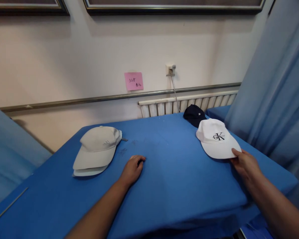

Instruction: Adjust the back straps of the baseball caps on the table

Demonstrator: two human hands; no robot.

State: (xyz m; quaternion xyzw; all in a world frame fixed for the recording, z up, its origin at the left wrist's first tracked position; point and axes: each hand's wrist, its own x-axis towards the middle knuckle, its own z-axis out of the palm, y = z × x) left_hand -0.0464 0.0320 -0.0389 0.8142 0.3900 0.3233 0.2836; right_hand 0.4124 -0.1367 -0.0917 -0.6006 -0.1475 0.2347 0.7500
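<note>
At the right side of the table, my right hand [246,163] pinches the brim of a white baseball cap [213,137] with dark letters on its front. The thumb lies on top of the brim and the other fingers are under it. Just behind the white cap sits a dark navy cap [194,115], partly covered by it. My left hand [134,168] rests on the blue cloth, loosely bent with thumb and fingers apart, holding nothing. To its left is a stack of light grey caps [97,148], brims toward me; a second brim shows beneath the top one.
A blue cloth [171,186] covers the table. Blue curtains hang at the right [269,89] and left. Behind the table are a radiator [161,109], a metal rail [102,98], a plugged-in socket [169,70] and a pink note [134,81]. A thin rod [8,206] lies at the left.
</note>
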